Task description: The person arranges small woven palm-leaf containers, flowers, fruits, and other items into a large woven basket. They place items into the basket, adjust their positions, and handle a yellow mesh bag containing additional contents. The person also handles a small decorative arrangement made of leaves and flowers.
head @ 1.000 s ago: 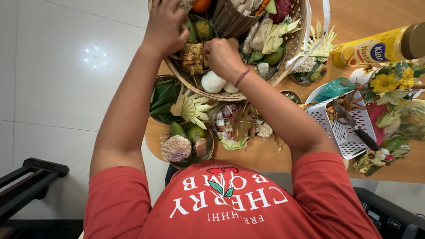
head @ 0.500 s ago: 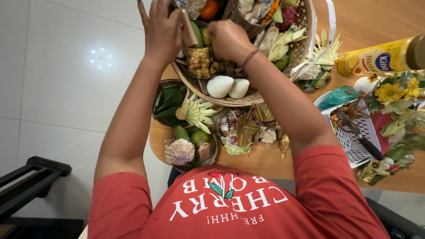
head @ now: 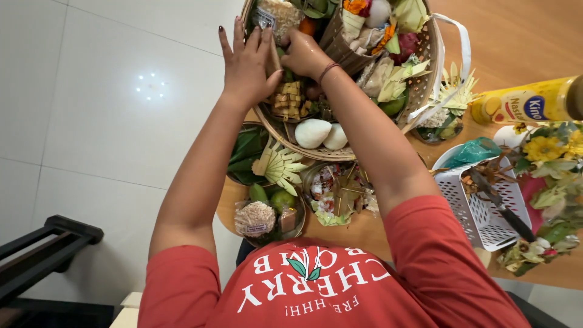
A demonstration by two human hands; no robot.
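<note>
- A large round woven basket (head: 419, 79) stands on the wooden tabletop (head: 516, 36) and serves as the landmark; both hands are raised over its left half.
- The left hand (head: 248, 61) is held flat against the basket's left side, fingers spread and pointing away from the body; nothing is seen enclosed in it, though its palm side is hidden.
- The right hand (head: 303, 53) is curled loosely closed just to the right of the left hand, knuckles up; a slim brownish piece (head: 274, 58) shows between the two hands, but which hand grips it cannot be told.
- A packet of puffed grain (head: 276, 12) lies just beyond the fingertips of both hands, nearer the left hand, toward the basket's far edge.
- A small plaited palm-leaf square (head: 290, 102) sits inside the basket directly below the wrists, on the body side of the hands.
- Two white rounded cakes (head: 320, 133) rest at the basket's near rim, side by side.
- Below the basket's near rim, small bowls with a fan-shaped leaf ornament (head: 280, 165), green fruit (head: 280, 199) and a wrapped grain cake (head: 255, 218) are set on the tabletop.
- To the right of the basket are seen a white plastic crate (head: 480, 212) holding a knife (head: 498, 203), yellow flowers (head: 543, 149) and a yellow bottle (head: 528, 103) lying on its side.
</note>
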